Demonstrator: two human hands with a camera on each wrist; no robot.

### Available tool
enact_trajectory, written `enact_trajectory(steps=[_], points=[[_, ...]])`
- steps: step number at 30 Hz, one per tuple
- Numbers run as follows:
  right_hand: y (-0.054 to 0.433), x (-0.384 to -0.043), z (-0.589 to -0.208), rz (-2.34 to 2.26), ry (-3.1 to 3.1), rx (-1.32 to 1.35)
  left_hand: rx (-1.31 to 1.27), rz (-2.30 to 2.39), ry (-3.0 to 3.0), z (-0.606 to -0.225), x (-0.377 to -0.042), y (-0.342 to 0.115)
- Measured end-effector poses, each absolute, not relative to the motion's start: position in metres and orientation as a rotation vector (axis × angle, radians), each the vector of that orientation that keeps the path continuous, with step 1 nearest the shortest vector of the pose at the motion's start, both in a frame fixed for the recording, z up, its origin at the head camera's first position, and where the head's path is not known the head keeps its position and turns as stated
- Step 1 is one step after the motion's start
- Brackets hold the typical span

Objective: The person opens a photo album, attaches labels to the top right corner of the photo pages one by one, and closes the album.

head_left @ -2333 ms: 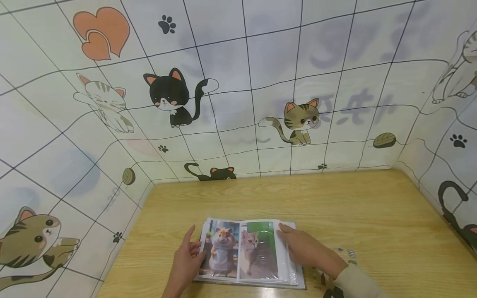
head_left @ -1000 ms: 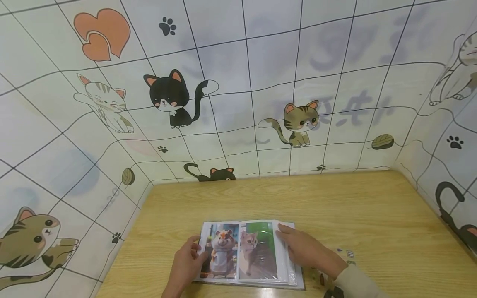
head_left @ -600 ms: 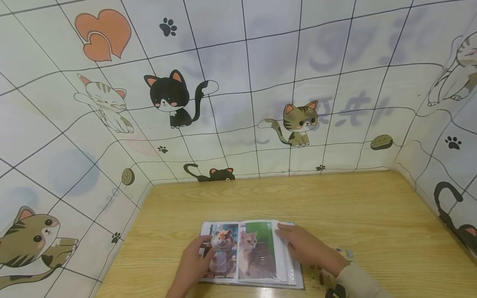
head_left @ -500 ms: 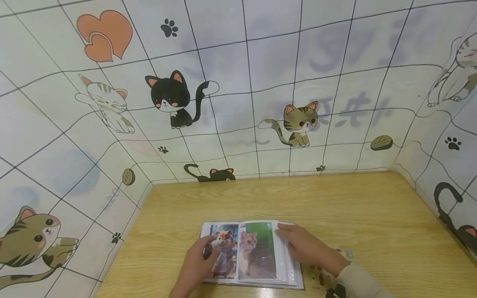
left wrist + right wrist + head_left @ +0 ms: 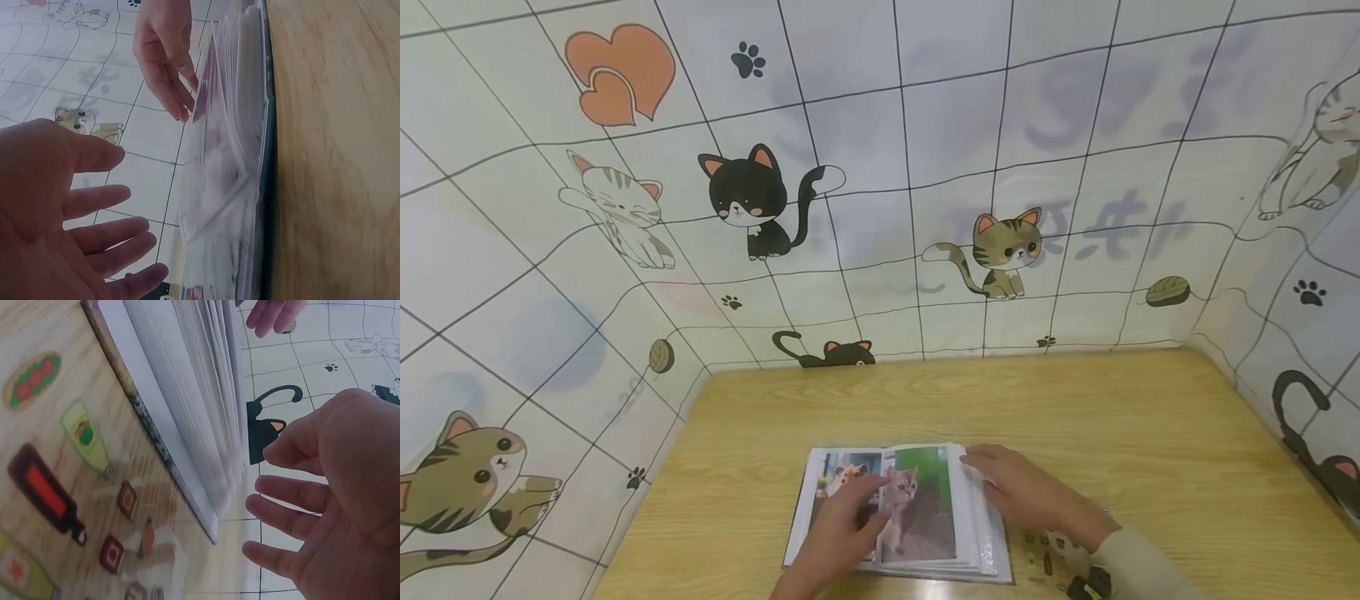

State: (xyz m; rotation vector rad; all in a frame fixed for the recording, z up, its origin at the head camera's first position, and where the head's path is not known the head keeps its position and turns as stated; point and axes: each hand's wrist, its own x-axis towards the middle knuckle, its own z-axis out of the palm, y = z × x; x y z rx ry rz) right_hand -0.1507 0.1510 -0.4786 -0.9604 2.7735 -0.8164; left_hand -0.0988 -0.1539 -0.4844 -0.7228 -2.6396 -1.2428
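Note:
An open photo album [image 5: 966,533] lies on the wooden table, showing a hamster picture [image 5: 848,467] on the left page and a cat picture [image 5: 925,508] on the right. Over the left page hovers my left hand [image 5: 842,525], fingers reaching past the spine and covering much of the hamster picture. In the left wrist view its fingers are spread and hold nothing. My right hand [image 5: 1030,487] is at the right page's upper outer edge. From the right wrist, its relaxed fingers [image 5: 284,519] appear apart from the page stack [image 5: 181,381]; several pages fan slightly.
Beside the album, under my right forearm, a clear sheet with printed food pictures [image 5: 47,490] lies on the table [image 5: 760,408]. Walls covered with cat-patterned sheeting [image 5: 880,208] rise behind and at both sides. A black object [image 5: 1090,583] is by the right sleeve [image 5: 1138,567].
My left hand has left the album's left edge and moved right across the hamster page to the spine. My right hand has shifted slightly right, staying near the right page's edge.

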Motion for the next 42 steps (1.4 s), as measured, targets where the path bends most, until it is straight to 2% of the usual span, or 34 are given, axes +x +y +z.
enact_trajectory(steps=[23,31,42], points=[[0.215,-0.142,-0.481,-0.816,2.746,-0.994,-1.014,-0.994,-2.771,-0.482,-0.093,-0.098],[0.234,-0.136,-0.484,-0.834,2.716,-0.892,-1.215,-0.805,-2.722,-0.482,-0.090,-0.075],[0.249,-0.133,-0.494,-0.904,2.668,-0.934,-1.551,-0.420,-2.499,-0.488,-0.092,-0.036]])
